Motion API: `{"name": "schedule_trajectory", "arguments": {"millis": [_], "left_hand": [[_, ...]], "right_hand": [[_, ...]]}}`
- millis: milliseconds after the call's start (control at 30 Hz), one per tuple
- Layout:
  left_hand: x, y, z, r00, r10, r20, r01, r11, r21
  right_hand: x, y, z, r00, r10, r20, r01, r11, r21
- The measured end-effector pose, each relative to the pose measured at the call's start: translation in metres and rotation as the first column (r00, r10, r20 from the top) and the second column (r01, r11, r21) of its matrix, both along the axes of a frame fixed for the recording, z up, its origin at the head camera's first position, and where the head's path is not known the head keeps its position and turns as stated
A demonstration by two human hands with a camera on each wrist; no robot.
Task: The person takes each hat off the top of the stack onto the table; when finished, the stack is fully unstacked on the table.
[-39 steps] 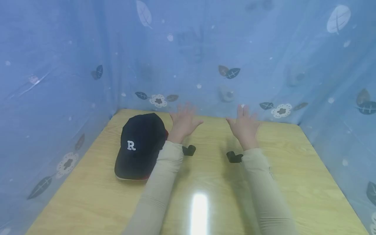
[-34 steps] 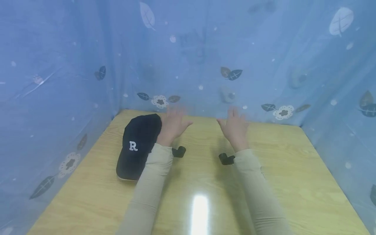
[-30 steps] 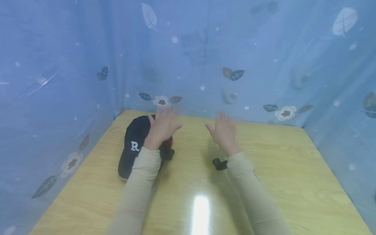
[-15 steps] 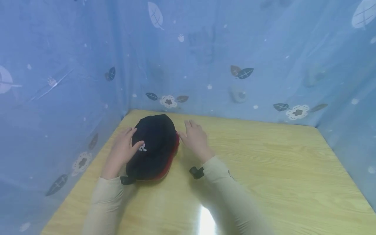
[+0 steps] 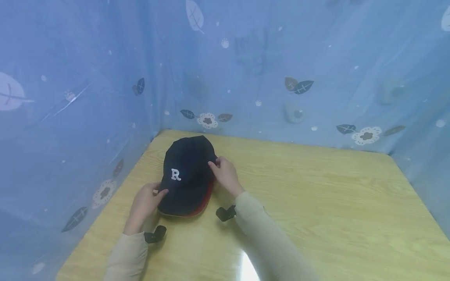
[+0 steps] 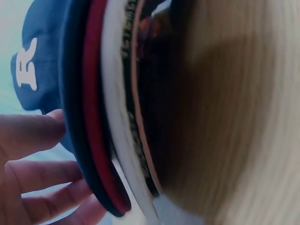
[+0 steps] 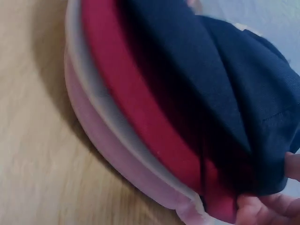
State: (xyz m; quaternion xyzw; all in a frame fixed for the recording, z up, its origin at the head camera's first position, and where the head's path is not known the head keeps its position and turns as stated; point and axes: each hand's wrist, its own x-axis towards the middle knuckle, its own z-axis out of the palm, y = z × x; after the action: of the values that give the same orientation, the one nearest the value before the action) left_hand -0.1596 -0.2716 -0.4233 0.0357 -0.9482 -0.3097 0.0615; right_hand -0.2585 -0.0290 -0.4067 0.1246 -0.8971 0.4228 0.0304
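A navy cap with a white R lies at the table's left, brim toward the viewer. Red, white and pink layers show beneath it in the wrist views; whether each is a separate cap, I cannot tell. My left hand pinches the brim's left side, thumb on top and fingers lower down. With thumb and fingers, my right hand grips the cap's lower edge at its right side. The right fingertips touch the red layer.
Under everything is a light wooden table. A blue patterned curtain rises along its back and sides. Black wrist mounts stick out inward below both hands, close to the table.
From raised and spread above the table, both hands have come down and left to the cap. In the last half second they have closed on its two sides. The head view has turned left.
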Motion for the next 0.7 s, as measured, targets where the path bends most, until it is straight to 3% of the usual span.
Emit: {"name": "schedule_trajectory", "arguments": {"millis": [100, 333, 533, 700], "left_hand": [[-0.003, -0.001, 0.002, 0.999, -0.006, 0.035, 0.005, 1.000, 0.024], [-0.014, -0.008, 0.000, 0.980, -0.033, 0.197, 0.004, 0.989, 0.147], [-0.018, -0.012, -0.001, 0.984, -0.038, 0.174, 0.000, 0.976, 0.216], [-0.018, -0.010, 0.009, 0.990, -0.029, 0.139, -0.013, 0.955, 0.295]], "right_hand": [[0.000, -0.002, -0.002, 1.000, -0.002, 0.031, 0.004, 0.996, -0.091], [-0.001, -0.002, -0.003, 1.000, -0.007, 0.019, 0.010, 0.991, -0.133], [-0.002, -0.002, -0.001, 1.000, -0.013, -0.021, 0.010, 0.993, -0.114], [-0.004, -0.004, 0.011, 0.997, -0.028, -0.070, 0.019, 0.992, -0.128]]}}
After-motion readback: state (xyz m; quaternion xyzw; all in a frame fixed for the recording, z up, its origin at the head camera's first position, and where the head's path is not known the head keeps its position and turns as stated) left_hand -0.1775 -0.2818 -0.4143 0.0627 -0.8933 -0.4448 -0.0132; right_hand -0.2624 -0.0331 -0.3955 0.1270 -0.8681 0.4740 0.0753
